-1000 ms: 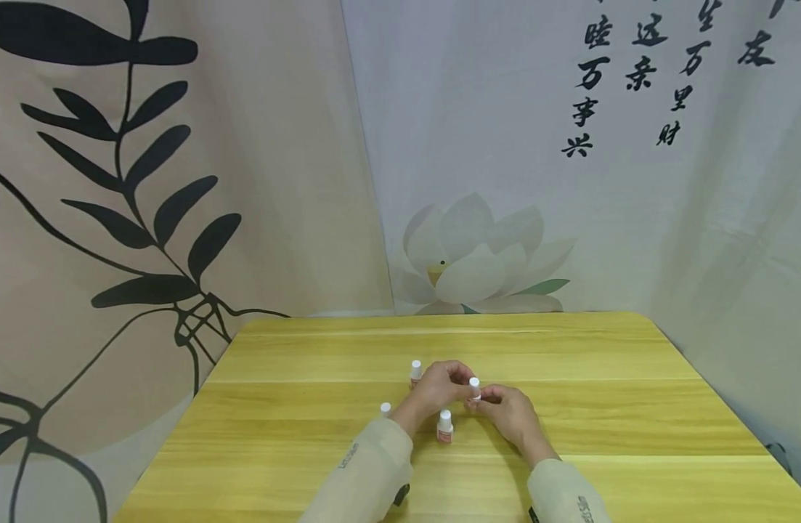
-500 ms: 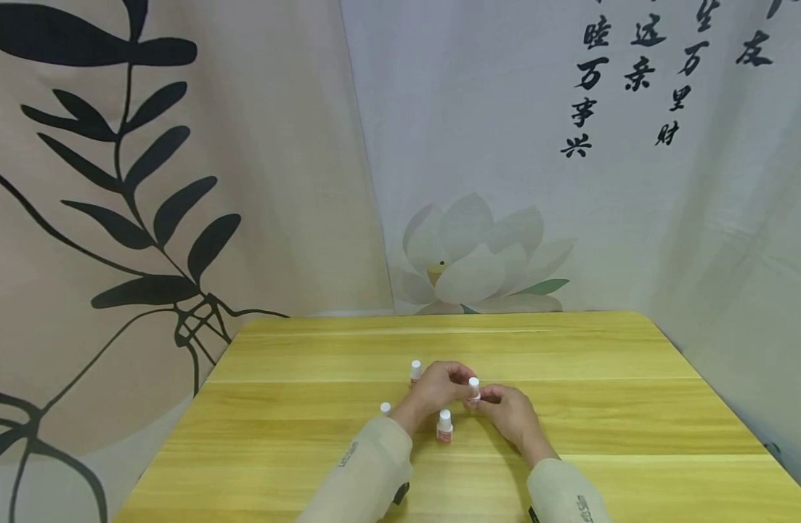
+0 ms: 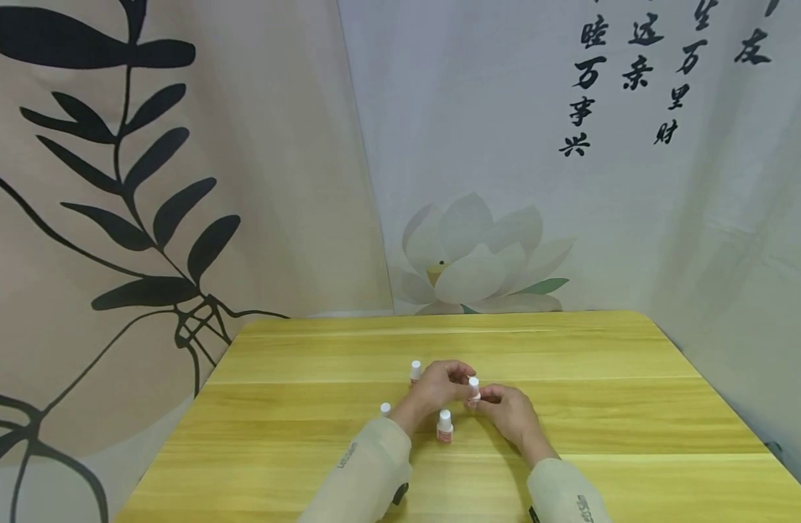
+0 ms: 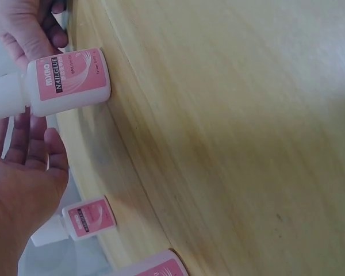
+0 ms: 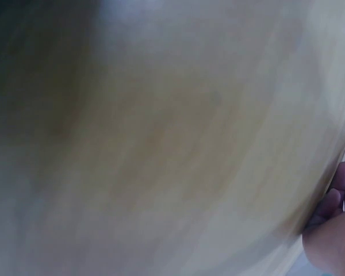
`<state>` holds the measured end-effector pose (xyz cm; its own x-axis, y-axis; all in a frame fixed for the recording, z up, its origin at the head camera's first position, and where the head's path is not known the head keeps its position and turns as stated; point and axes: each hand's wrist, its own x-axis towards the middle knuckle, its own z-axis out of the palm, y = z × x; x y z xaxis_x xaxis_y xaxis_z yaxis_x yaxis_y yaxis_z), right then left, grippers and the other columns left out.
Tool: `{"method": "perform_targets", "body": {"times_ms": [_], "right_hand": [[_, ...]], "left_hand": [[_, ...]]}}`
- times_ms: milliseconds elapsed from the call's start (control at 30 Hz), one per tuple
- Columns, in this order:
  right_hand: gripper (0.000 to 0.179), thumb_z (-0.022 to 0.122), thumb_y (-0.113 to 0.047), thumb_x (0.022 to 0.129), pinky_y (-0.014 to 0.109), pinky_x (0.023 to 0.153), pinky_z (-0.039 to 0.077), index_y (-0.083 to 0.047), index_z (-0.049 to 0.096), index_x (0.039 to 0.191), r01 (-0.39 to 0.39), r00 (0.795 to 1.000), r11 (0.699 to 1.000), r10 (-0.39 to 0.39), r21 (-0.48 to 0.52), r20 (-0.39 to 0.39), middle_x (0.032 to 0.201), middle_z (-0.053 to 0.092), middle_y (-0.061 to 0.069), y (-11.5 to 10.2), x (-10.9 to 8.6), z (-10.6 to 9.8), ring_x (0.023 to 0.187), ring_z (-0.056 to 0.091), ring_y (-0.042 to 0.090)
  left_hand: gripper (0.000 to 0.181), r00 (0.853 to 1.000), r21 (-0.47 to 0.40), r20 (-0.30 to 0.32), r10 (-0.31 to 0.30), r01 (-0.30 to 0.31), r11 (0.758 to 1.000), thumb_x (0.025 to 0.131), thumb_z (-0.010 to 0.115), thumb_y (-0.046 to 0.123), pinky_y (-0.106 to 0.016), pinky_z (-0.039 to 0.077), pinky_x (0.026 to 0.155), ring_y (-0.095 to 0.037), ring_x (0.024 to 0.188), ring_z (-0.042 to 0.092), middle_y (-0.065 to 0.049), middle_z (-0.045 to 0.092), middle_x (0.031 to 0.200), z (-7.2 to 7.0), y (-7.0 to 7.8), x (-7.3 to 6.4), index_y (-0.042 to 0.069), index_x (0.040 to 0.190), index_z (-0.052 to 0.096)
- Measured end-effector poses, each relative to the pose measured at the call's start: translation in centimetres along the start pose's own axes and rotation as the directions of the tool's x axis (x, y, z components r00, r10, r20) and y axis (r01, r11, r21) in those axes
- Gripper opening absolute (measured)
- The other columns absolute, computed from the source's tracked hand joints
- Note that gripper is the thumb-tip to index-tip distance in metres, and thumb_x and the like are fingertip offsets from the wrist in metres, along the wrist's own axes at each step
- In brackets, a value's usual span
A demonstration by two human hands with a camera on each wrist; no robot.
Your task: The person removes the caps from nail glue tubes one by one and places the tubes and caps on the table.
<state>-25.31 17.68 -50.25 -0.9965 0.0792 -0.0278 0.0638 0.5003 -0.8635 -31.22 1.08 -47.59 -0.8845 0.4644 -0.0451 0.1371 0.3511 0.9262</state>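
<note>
Both hands meet at a small white-capped nail glue bottle [image 3: 474,386] near the table's middle. From its left, my left hand [image 3: 441,385] pinches it between thumb and finger. On the other side my right hand [image 3: 511,414] grips its lower part. In the left wrist view, a closer bottle with a pink "NAIL GLUE" label [image 4: 75,80] hides the pinching fingertips; the left hand's other fingers [image 4: 37,146] are loosely bent. Only part of the right hand [image 5: 333,213] shows at the edge of the right wrist view.
Three more such bottles stand upright around the left arm: a back bottle [image 3: 416,372], a left bottle [image 3: 385,409] partly behind the sleeve, and a front bottle [image 3: 444,428]. The wooden table [image 3: 635,421] ends at a printed curtain [image 3: 295,181].
</note>
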Motion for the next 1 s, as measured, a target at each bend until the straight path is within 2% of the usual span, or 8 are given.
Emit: {"method": "perform_targets", "body": {"times_ms": [167,333,733,1000], "right_hand": [[0.022,0.077,-0.038,0.087,0.053,0.094,0.043,-0.017,0.074,0.095,-0.005,1.000,1.000,0.005,-0.012,-0.005,0.106,0.071,-0.001,0.17,0.06,-0.01,0.107,0.060,0.025],[0.022,0.077,-0.037,0.087,0.055,0.094,0.043,-0.017,0.074,0.095,-0.001,1.000,1.000,0.001,-0.016,-0.007,0.106,0.071,0.000,0.35,0.18,0.06,0.107,0.061,0.026],[0.022,0.077,-0.036,0.087,0.055,0.095,0.043,-0.016,0.075,0.097,0.003,1.000,1.000,-0.003,-0.004,-0.003,0.109,0.071,0.001,0.15,0.14,-0.06,0.108,0.061,0.027],[0.019,0.076,-0.032,0.088,0.056,0.096,0.042,-0.016,0.075,0.098,0.009,1.000,1.000,-0.009,0.007,0.005,0.108,0.071,0.001,0.13,0.09,-0.08,0.110,0.061,0.028]], "left_hand": [[0.014,1.000,0.015,0.002,-0.006,0.006,1.000,0.088,0.076,0.014,-0.031,0.050,0.083,-0.012,0.089,0.060,0.006,0.067,0.093,0.04,0.11,-0.11,0.014,0.101,0.073],[0.012,1.000,0.020,-0.005,0.003,-0.003,1.000,0.088,0.077,0.015,-0.031,0.050,0.082,-0.012,0.088,0.059,0.006,0.066,0.092,0.11,0.09,-0.12,0.015,0.098,0.072],[0.017,0.999,0.035,-0.053,0.002,0.000,0.999,0.084,0.081,0.022,-0.031,0.050,0.080,-0.012,0.086,0.058,0.006,0.066,0.090,0.03,0.59,0.21,0.016,0.094,0.069],[0.013,0.997,-0.011,-0.079,0.005,-0.006,1.000,0.086,0.079,0.019,-0.031,0.050,0.078,-0.013,0.087,0.059,0.005,0.065,0.090,-0.13,0.93,0.18,0.015,0.094,0.069]]}}
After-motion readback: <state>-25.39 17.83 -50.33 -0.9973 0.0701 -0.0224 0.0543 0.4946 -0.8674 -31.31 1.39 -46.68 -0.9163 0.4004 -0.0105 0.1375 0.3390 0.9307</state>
